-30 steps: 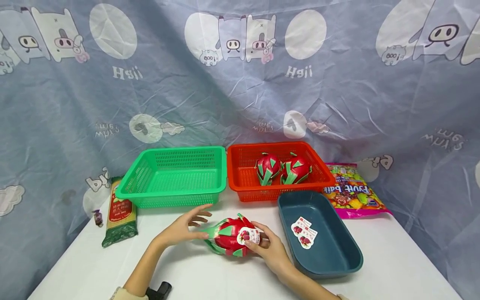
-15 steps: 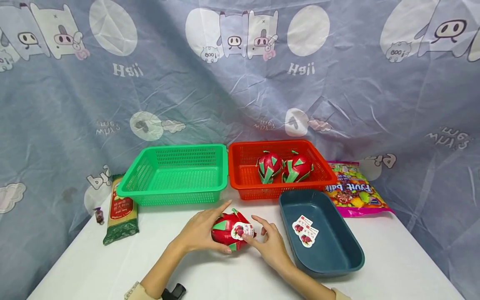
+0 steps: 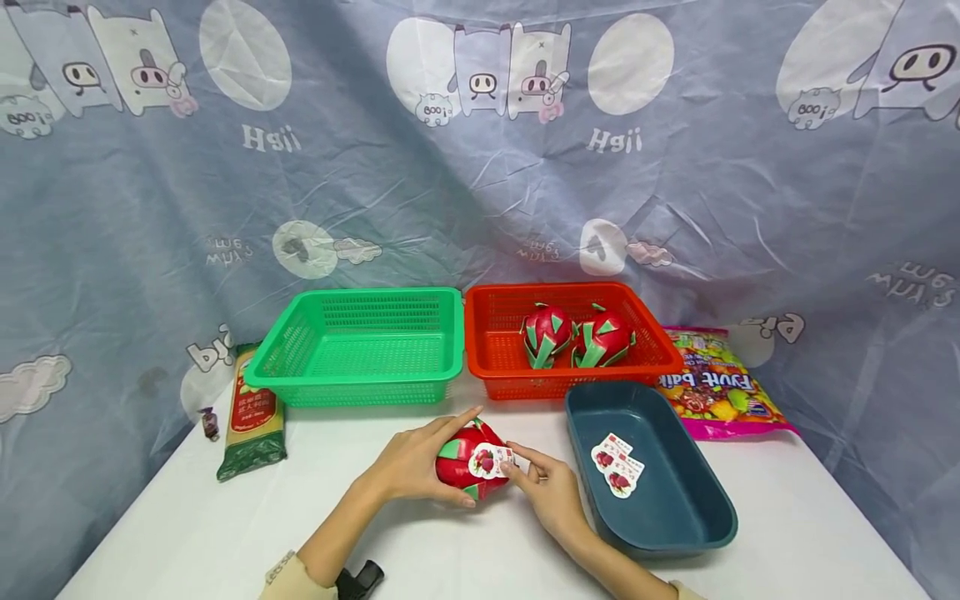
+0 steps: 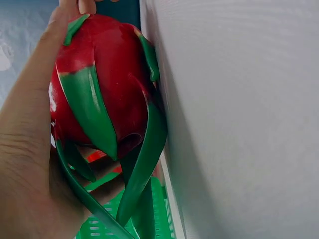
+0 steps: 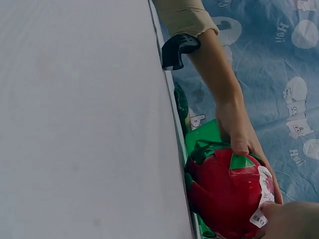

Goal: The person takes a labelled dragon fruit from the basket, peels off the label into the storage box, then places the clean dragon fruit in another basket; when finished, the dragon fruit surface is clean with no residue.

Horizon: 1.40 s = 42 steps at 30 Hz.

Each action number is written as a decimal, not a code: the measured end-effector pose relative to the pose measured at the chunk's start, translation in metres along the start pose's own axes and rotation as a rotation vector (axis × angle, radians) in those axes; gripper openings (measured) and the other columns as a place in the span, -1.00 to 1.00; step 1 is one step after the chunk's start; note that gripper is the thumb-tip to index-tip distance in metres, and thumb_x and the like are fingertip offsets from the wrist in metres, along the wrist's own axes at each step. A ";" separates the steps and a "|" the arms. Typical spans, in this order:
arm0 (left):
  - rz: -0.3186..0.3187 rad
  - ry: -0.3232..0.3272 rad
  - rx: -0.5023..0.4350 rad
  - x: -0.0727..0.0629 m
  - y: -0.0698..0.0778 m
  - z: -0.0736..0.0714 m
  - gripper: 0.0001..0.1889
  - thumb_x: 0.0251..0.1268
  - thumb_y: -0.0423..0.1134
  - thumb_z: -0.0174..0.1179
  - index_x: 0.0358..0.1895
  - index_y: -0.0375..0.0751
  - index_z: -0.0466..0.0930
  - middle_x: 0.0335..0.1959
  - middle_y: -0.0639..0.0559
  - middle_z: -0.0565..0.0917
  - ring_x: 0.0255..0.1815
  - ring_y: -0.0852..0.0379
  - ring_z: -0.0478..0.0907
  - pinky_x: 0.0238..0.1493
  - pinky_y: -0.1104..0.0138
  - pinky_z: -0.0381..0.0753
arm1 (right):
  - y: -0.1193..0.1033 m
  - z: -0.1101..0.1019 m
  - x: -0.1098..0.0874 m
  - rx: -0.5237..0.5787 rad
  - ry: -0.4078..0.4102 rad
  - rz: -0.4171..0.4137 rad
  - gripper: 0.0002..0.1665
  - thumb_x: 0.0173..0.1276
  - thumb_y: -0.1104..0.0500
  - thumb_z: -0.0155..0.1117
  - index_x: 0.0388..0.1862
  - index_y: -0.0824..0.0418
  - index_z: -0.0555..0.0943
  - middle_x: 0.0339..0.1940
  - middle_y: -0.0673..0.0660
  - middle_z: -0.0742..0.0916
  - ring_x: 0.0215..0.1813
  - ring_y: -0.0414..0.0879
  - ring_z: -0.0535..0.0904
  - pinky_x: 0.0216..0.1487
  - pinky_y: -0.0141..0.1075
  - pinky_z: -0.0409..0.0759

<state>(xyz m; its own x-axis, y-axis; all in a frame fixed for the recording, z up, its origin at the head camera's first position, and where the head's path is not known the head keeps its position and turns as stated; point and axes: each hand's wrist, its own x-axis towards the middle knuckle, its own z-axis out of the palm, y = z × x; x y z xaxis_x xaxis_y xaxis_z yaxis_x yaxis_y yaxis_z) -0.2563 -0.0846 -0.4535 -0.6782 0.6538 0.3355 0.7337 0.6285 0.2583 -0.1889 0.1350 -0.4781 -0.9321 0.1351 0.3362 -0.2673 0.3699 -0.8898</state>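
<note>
A red toy dragon fruit point(image 3: 459, 471) with green leaf tips lies on the white table in the head view. My left hand point(image 3: 408, 468) grips it from the left, thumb at its near side and fingers over its far side. Long green leaves point(image 4: 134, 169) trail past the palm in the left wrist view. On the fruit's right side is a white sticker point(image 3: 486, 460) with a dragon fruit picture. The fingers and thumb of my right hand point(image 3: 557, 498) pinch the sticker's right end. In the right wrist view, the thumb presses near that end, partly covering the sticker point(image 5: 265, 184).
A green basket point(image 3: 352, 393) stands behind, beside a red basket point(image 3: 517, 387) holding two dragon fruits point(image 3: 603, 337). Right of my hands, a dark blue tray point(image 3: 675, 508) contains two stickers point(image 3: 618, 471). A candy bag point(image 3: 720, 392), a green-ended packet point(image 3: 253, 421) and a wrapped candy point(image 3: 209, 423) lie at the sides.
My left hand has moved from the leafy end to grip the fruit's body. The right fingers lifted away from the sticker's end, then closed on it again. The view has shifted slightly.
</note>
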 end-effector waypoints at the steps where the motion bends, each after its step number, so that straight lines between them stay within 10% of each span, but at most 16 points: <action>1: 0.002 0.001 0.000 0.001 0.000 0.000 0.17 -0.43 0.60 0.16 0.44 0.36 -0.07 0.19 0.15 0.42 -0.07 0.20 0.50 -0.32 0.28 0.54 | 0.002 0.000 0.000 0.011 0.015 -0.014 -0.62 0.06 0.18 0.44 -0.10 0.23 0.68 -0.79 -0.07 0.29 -0.72 -0.39 0.10 -0.71 -0.48 0.01; 12: -0.018 -0.002 0.007 0.000 0.001 0.002 0.10 -0.40 0.62 0.09 0.41 0.46 -0.06 0.07 0.24 0.47 -0.07 0.29 0.44 -0.32 0.32 0.51 | 0.010 0.005 0.002 0.107 0.128 -0.082 -0.90 0.15 0.14 0.38 -0.37 0.14 0.71 -0.80 -0.06 0.30 -0.72 -0.32 0.12 -0.74 -0.45 0.01; 23: -0.019 -0.002 -0.034 0.000 0.002 0.005 0.07 -0.40 0.58 0.16 0.39 0.45 0.01 0.04 0.30 0.47 -0.08 0.30 0.44 -0.31 0.33 0.50 | -0.056 -0.013 -0.017 0.144 0.042 -0.069 -0.96 0.16 0.34 0.32 -0.43 0.33 0.63 -0.80 -0.05 0.28 -0.71 -0.36 0.11 -0.71 -0.52 0.03; 33: -0.065 -0.032 -0.085 0.003 0.005 0.002 0.06 -0.40 0.58 0.17 0.37 0.46 0.03 0.06 0.29 0.46 0.00 0.22 0.43 -0.25 0.22 0.54 | -0.071 -0.072 -0.024 0.218 -0.007 -0.320 -0.84 0.24 0.52 0.12 -0.29 0.34 0.57 -0.77 0.04 0.29 -0.72 -0.22 0.11 -0.79 -0.38 0.07; 37: -0.098 -0.026 -0.093 0.002 0.004 -0.001 0.05 -0.41 0.57 0.19 0.37 0.48 0.04 0.08 0.25 0.46 0.02 0.17 0.43 -0.25 0.19 0.54 | -0.073 -0.135 0.001 -0.027 0.007 -0.237 -0.92 0.26 0.31 0.24 -0.26 0.24 0.58 -0.76 0.01 0.28 -0.73 -0.17 0.11 -0.79 -0.35 0.08; 42: -0.103 -0.030 -0.086 0.003 0.005 0.001 0.05 -0.41 0.58 0.17 0.37 0.49 0.03 0.07 0.23 0.47 0.01 0.16 0.44 -0.26 0.20 0.55 | -0.042 -0.180 0.018 -0.477 -0.161 -0.132 -0.74 0.08 -0.01 0.42 -0.36 0.06 0.56 -0.78 -0.09 0.32 -0.75 -0.26 0.16 -0.78 -0.40 0.14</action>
<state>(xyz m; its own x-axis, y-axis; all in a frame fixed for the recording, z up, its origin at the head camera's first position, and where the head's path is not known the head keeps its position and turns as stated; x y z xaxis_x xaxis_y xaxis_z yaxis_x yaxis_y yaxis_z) -0.2541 -0.0791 -0.4519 -0.7501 0.6009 0.2761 0.6601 0.6553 0.3673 -0.1510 0.2875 -0.3794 -0.9338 -0.0700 0.3508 -0.2786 0.7574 -0.5905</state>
